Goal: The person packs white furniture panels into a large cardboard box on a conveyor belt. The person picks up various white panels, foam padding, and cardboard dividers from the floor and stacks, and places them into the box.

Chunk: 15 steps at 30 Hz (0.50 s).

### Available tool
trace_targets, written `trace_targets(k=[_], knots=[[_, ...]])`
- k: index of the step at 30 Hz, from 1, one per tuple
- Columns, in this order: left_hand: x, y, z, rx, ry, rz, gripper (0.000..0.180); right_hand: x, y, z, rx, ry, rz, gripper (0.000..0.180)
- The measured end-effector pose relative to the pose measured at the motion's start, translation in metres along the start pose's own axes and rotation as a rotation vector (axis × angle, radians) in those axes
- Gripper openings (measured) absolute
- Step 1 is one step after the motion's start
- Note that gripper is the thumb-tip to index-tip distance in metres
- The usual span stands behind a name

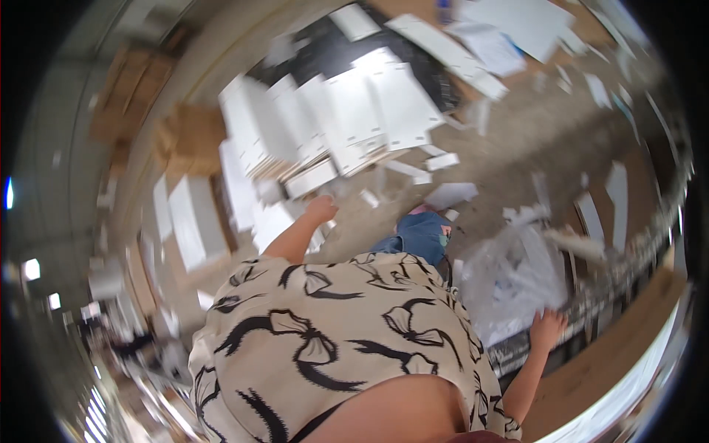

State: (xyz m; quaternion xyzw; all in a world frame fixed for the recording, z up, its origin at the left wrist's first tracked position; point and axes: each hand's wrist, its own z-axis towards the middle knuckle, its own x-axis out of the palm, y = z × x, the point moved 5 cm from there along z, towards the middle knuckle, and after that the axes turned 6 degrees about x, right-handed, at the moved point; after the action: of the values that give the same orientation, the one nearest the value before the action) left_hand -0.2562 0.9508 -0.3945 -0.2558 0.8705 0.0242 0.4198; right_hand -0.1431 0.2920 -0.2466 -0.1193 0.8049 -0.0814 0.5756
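Note:
My left hand [321, 211] hangs over the floor, just in front of stacks of white panels [343, 111]. Its fingers look bent but are smeared, and nothing plainly shows in them. Held out to the side, my right hand [547, 329] has its fingers apart and nothing in them. It is nearest to a clear plastic bag [509, 277] with pale scraps inside, beside a roller conveyor [591, 314]. Whether the fingers touch the bag, I cannot tell. The white panels have small dark marks along their edges and stand in several stacks side by side.
Cardboard boxes [188, 140] stand at the left, near a pile of white boards [193, 221]. White offcuts [442, 161] litter the concrete floor [509, 140]. A long brown carton [628, 354] lies along the right, beyond the conveyor. Loose white sheets [509, 26] lie at the far right.

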Motion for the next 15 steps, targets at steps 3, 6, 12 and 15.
trace_targets(k=[3, 6, 12, 15], knots=[[0.088, 0.077, -0.033, -0.019, 0.126, -0.056, 0.036, 0.007, 0.013, -0.004, 0.041, 0.056, -0.065, 0.026], [0.136, 0.077, -0.043, 0.128, 0.05, -0.214, 0.032, 0.024, 0.023, -0.002, -0.016, 0.088, -0.258, 0.026], [0.087, 0.068, -0.085, 0.298, -0.068, -0.477, 0.032, 0.053, 0.058, -0.043, 0.18, 0.282, -0.407, 0.038], [0.071, 0.136, -0.114, 0.236, -0.083, -0.581, 0.034, 0.07, 0.151, -0.08, 0.28, 0.25, -0.169, 0.043]])
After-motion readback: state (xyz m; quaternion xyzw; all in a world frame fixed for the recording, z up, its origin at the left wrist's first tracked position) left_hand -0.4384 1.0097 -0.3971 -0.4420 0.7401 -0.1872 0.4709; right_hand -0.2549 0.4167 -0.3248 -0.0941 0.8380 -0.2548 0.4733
